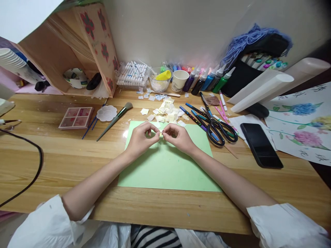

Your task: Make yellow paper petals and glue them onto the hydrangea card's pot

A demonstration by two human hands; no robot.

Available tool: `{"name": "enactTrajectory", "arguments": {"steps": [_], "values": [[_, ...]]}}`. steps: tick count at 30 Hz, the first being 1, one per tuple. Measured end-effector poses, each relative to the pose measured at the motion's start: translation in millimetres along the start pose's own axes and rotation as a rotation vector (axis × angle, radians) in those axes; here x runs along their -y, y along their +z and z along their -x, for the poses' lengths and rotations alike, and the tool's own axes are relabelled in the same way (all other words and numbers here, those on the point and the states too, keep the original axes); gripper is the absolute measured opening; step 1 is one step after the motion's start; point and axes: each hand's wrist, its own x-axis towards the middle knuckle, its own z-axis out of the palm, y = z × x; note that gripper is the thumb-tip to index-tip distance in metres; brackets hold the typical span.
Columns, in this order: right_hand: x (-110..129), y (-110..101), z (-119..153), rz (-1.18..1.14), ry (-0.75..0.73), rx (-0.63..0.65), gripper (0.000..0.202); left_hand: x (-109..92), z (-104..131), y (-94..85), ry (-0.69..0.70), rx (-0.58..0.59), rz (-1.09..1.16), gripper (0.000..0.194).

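Note:
A sheet of light green paper [165, 172] lies flat on the wooden table. Over its upper part my left hand [143, 136] and my right hand [179, 136] meet, thumbs and forefingers pinched together. Between the fingertips is a small yellowish paper scrap [161, 134], mostly hidden by the fingers; both hands appear to grip it. Just beyond the sheet's far edge sits a loose heap of torn pale-yellow paper pieces [168, 109]. Farther back lie torn bluish-white scraps [152, 97] beside a flat wooden stick [167, 93].
Black-handled scissors [216, 129] rest among pens to the right, near a black phone [261, 144]. A brush [115, 120] and a palette [107, 113] lie left. Along the wall stand a paper cup [180, 81], a clear bowl [159, 84] and paint bottles [208, 81].

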Motion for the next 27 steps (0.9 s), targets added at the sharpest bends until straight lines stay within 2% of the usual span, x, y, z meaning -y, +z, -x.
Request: {"name": "enactTrajectory", "arguments": {"steps": [9,17,27], "values": [[0.6,0.4,0.0,0.017,0.006,-0.005,0.014,1.0,0.6,0.8,0.01,-0.014,-0.001,0.002],[0.8,0.5,0.4,0.02,0.023,0.001,0.015,-1.3,1.8,1.4,0.122,-0.004,-0.034,0.003],[1.3,-0.1,1.2,-0.003,0.005,0.027,0.011,0.1,3.1,0.0,0.215,-0.046,-0.123,0.004]]}}
